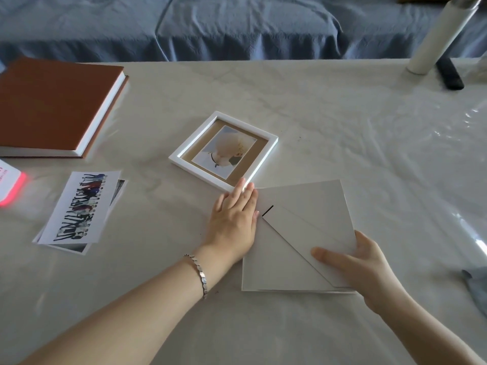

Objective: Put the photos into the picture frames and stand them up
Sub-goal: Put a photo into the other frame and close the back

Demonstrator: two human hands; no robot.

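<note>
- The flat grey cardboard frame back (pixel 271 270) lies on the pale worktop (pixel 342 127).
- The left hand (pixel 233 219) has its fingers (pixel 243 193) straight and together on the back's left edge.
- The right hand (pixel 369 262) pinches its flap (pixel 303 233) with thumb and fingers.

Grey cardboard backing board (pixel 290 233) held on the pale desk (pixel 342 127).
The left hand (pixel 233 219) lies flat at its left edge, fingertips touching the white square picture frame (pixel 224 151); the right hand (pixel 355 262) pinches its right corner.

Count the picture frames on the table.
2. One white frame lies flat mid-table, a flower photo inside. A second frame lies face down, grey back up, left hand touching it, right hand gripping it. No others visible.
</note>
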